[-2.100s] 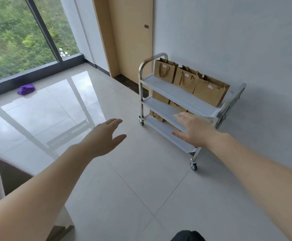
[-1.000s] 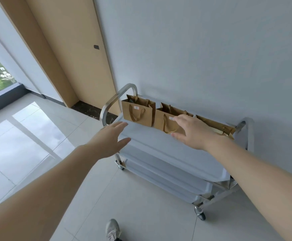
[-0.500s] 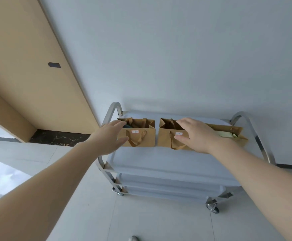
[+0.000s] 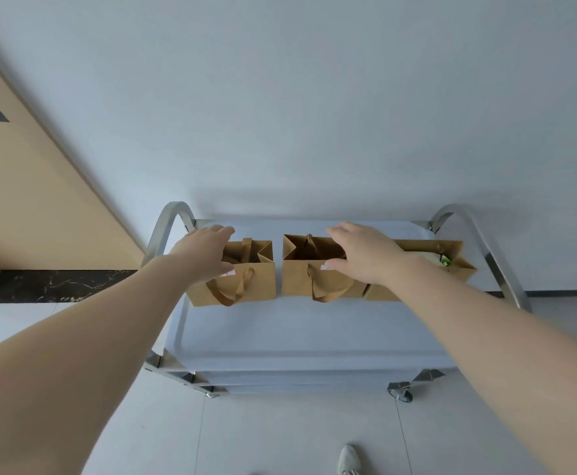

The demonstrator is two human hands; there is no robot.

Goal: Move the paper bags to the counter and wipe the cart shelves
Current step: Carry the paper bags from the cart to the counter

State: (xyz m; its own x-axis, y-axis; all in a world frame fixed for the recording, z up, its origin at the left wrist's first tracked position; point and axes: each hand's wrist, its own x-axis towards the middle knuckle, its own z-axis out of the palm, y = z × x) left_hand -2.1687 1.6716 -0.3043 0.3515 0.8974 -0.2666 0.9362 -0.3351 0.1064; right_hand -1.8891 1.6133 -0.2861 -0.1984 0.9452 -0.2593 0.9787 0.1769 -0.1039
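Both hands reach over the steel three-shelf cart (image 4: 314, 341) with pale grey shelves. Under the left hand (image 4: 204, 255), fingers spread loosely, stands the left brown paper bag (image 4: 249, 286), thumb by its front rim. Beneath the right hand (image 4: 362, 255), likewise relaxed, sits the middle brown paper bag (image 4: 301, 279). Beyond the right wrist stands the third brown paper bag (image 4: 458, 265).
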